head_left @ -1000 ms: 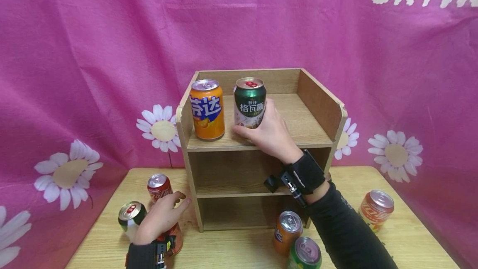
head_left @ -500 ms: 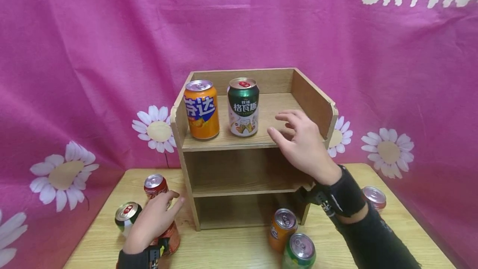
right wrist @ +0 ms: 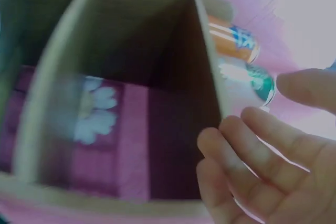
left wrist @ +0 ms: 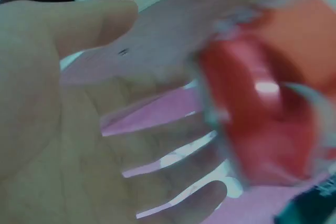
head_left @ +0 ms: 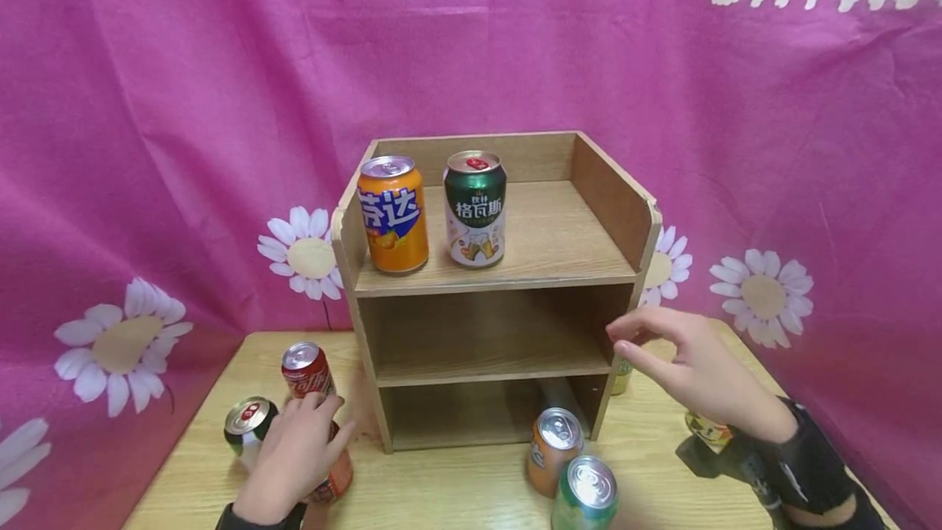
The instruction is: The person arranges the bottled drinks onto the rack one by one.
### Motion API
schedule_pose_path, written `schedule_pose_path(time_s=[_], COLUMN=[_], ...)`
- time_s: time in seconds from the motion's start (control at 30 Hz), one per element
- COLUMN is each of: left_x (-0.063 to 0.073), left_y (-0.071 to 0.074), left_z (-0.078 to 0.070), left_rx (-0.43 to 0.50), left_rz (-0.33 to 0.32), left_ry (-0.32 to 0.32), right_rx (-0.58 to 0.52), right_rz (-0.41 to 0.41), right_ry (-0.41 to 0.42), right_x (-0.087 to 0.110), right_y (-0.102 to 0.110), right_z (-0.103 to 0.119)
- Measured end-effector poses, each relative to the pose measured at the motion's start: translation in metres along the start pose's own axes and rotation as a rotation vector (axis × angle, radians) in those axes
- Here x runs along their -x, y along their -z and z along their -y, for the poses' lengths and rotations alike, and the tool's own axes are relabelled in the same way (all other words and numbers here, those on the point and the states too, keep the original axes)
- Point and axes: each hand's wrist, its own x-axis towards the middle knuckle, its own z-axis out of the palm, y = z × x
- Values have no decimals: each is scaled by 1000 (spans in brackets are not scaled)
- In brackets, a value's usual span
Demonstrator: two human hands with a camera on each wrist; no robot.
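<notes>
Right up close, a green can [head_left: 585, 494] stood just beside an orange can [head_left: 553, 454] on the wood-grained surface [head_left: 434, 487]: smooth metal cylinders, probably slick, stiff and weighty if full, best held round the middle. Over at left, the left hand [head_left: 296, 450] hung, fingers loose, gripping nothing, among a near red can [head_left: 338, 478], a dark can [head_left: 248, 430] and a far red can [head_left: 306, 370]; contact was hard to tell. And there, the right hand [head_left: 688, 366], nothing in its bent fingers, by the right side of the wooden shelf [head_left: 562, 227]! Up top, upright and apart: a blue-and-orange can [head_left: 395, 219], a white-and-green can [head_left: 476, 211]. Behind, creased pink cloth [head_left: 471, 64].
</notes>
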Motion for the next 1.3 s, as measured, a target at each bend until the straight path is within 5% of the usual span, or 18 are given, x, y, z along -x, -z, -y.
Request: schedule_pose_path(time_s=[0.17, 0.37, 0.63, 0.8, 0.93, 1.13, 1.3], left_x=[15, 23, 25, 25, 24, 26, 27], left_y=[-16, -35, -51, -54, -59, -64, -67], left_z=[7, 15, 34, 45, 55, 67, 68], left_rx=[-48, 43, 479, 805, 1001, 1104, 1106], left_rz=[-21, -102, -148, -72, -13, 69, 76], left_ry=[8, 19, 132, 233, 249, 180, 223], right_rx=[-45, -95, -223, -301, -352, -346, -345], right_rz=[84, 174, 247, 296, 320, 313, 310], right_ry=[-60, -210, -277, -370, -421, -418, -411], right_x=[42, 79, 103, 112, 116, 119, 120], right_y=[-8, -18, -34, -42, -46, -49, -51], right_z=[-16, -34, -53, -60, -65, -67, -67])
